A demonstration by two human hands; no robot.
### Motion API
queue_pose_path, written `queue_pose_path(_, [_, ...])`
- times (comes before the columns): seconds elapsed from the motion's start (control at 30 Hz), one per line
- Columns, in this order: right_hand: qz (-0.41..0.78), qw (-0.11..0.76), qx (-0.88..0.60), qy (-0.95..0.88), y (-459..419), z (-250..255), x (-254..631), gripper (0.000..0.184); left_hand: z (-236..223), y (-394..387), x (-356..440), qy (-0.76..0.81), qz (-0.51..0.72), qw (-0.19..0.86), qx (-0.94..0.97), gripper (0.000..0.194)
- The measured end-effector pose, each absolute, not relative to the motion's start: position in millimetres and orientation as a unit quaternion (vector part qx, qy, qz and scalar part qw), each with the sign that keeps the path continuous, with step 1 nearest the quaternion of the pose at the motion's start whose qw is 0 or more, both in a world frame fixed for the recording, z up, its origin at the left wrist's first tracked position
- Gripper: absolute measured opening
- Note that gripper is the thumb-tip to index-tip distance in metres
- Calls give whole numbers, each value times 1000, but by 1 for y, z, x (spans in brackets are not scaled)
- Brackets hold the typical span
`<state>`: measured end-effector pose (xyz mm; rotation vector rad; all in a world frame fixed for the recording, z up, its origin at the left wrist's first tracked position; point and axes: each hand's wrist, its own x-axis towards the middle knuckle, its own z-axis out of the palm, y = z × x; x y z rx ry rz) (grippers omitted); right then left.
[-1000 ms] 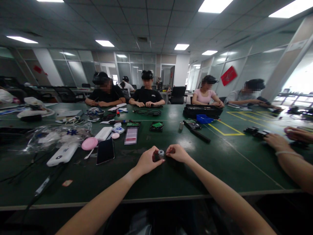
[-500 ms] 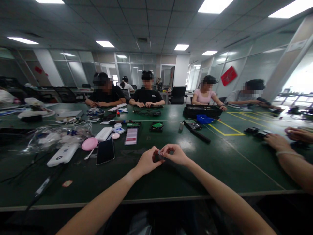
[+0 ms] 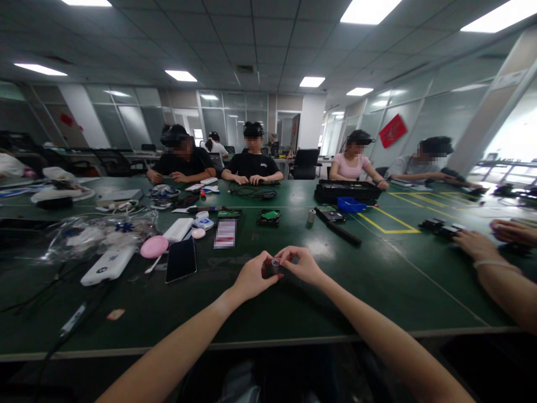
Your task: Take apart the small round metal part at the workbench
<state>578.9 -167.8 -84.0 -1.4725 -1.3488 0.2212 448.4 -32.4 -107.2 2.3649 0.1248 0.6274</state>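
My left hand (image 3: 251, 276) and my right hand (image 3: 302, 264) meet over the green table (image 3: 377, 291), a little way in from its near edge. Between them sits a small dark part with a silvery round top (image 3: 274, 263). The left hand's fingers curl round its dark body. The right hand pinches the silvery top with thumb and fingertips. Most of the part is hidden by the fingers.
To the left lie a black phone (image 3: 180, 259), a pink round case (image 3: 153, 246), a white device (image 3: 108, 265) and clear plastic bags (image 3: 96, 229). Circuit boards (image 3: 268, 216), a black bar (image 3: 344, 232) and a black tray (image 3: 347, 190) lie farther back. Another person's hands (image 3: 476, 243) work at the right. Several people sit opposite.
My right hand has moved in from beside the silvery top and closed its fingertips over it. The left hand has kept its hold on the part.
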Motion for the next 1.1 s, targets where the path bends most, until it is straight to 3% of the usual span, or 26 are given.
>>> queue_pose_path(0.47, [83,498,-624,-596,-167,-88,584,12,-108,-32,450,46,240,341,908,31])
queue_pose_path(1.1, [114,514,-622,-580,-168,-83,582,12,-107,-33,448,51,241,351,903,31])
